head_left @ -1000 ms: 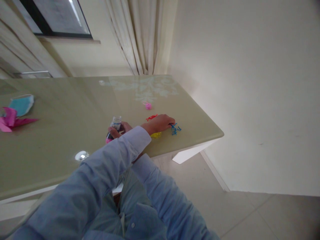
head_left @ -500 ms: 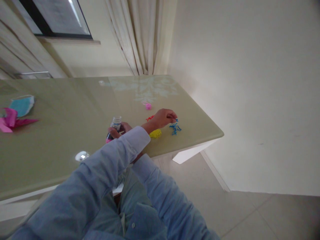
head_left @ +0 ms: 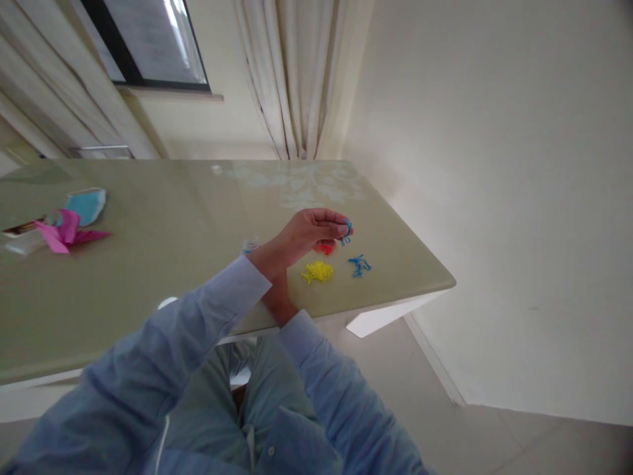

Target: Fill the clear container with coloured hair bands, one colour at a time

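Observation:
My arms are crossed, the left forearm lying over the right. My left hand (head_left: 319,225) is closed in a pinch on several thin blue rubber bands (head_left: 345,240), held above the table. Below it lie more blue bands (head_left: 359,265), a yellow heap (head_left: 318,271) and a red heap (head_left: 325,249) partly under my fingers. My right hand (head_left: 277,290) is mostly covered by the left wrist, its fingers hidden. Past that wrist shows the clear top of a glass jar (head_left: 250,245), where the right hand reaches.
On the left of the glass-topped table (head_left: 188,218) lie a blue face mask (head_left: 88,206), a pink folded paper piece (head_left: 66,231) and a blurred clear item. A shiny round lid (head_left: 167,301) is partly behind my left sleeve. The table's edge runs close to my arms.
My left hand has lifted from the blue heap with blue bands pinched in it, leaving a smaller heap. The view has shifted left, and my left forearm now covers the right hand.

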The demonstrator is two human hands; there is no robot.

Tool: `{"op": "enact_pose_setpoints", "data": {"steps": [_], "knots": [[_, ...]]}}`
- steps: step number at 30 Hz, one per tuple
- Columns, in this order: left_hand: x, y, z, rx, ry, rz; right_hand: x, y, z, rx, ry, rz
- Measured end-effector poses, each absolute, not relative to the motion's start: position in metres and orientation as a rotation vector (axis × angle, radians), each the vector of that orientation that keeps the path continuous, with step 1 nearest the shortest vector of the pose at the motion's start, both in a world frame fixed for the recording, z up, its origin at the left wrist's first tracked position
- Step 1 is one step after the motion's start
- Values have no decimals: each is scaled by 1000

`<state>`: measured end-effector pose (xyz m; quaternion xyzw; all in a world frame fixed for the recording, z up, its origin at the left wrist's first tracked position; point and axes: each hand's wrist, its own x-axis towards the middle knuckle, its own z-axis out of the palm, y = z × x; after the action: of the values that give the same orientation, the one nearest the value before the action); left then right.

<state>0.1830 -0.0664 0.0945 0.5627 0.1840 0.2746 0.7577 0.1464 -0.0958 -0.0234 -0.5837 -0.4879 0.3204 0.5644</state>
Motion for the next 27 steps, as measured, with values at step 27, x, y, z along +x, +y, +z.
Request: {"op": "enact_pose_setpoints", "data": {"steps": [27], "knots": [[-20, -66, 67, 655, 532, 1025, 150, -111, -17, -1215, -1437, 169]]}}
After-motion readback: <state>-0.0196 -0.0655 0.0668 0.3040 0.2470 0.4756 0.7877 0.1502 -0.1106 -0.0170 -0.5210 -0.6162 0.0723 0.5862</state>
